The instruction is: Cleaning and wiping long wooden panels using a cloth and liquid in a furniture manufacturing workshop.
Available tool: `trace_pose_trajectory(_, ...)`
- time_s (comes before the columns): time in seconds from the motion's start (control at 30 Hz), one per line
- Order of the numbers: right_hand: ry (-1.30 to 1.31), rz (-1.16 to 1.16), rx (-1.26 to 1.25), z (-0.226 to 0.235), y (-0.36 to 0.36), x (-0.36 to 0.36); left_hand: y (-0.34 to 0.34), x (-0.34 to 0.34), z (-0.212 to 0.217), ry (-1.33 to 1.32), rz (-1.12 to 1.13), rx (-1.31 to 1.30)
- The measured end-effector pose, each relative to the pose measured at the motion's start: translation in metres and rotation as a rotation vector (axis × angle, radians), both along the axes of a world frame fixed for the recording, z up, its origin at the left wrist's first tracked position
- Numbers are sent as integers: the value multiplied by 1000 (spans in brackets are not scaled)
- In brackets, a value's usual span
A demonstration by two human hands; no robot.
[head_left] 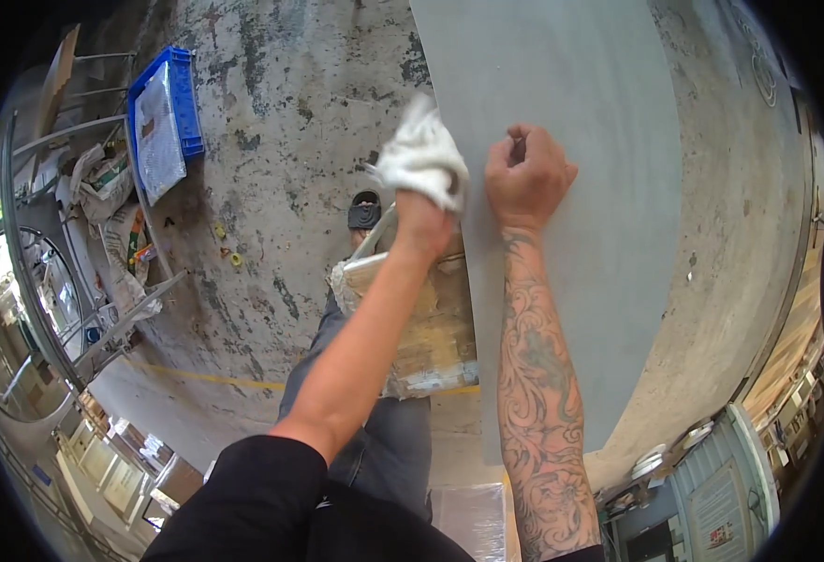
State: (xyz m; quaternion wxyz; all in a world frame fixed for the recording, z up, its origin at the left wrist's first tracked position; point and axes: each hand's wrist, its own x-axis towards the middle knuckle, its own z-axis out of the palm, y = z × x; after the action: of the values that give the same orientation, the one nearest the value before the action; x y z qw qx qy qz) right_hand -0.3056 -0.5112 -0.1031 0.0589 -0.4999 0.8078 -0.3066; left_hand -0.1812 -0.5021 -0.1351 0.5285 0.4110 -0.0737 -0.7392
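Fingers on the right hand [532, 178] are curled into a loose fist, thumb side showing, and it sits over the grey panel [599, 187] near its left edge. Can't tell from this angle if the knuckles actually touch the surface. Left hand [421, 223] has a white cloth [421, 161] bunched up around it, so that's a grip on fabric, but the fingers themselves are buried in it and the whole thing is pretty blurry. Cloth is right at the left edge of the panel, just left of the fist; not clear whether it's touching.

Panel is long and runs from the top of the view down past the tattooed right forearm [538, 361]. Beside it, under the left forearm [360, 347], there's a beat-up wooden stand [440, 342], with a dark sandal [364, 217] on a foot just past it. Floor [309, 140] is scuffed concrete with a yellow line [215, 377] across it. Over on the left you've got a blue crate [190, 108] with something in bubble wrap [157, 136] against it, next to a metal rack [7, 187] full of clutter.
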Motion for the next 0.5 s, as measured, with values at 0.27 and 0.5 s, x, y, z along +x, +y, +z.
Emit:
trace_pose_trajectory(0.27, 5, -11, -51, 1, 7, -4, 30, -6, 17, -607, -383, -91)
trace_pose_trajectory(0.5, -12, 5, 0, 7, -2, -1, -63, -16, -3, -919, -105, -267)
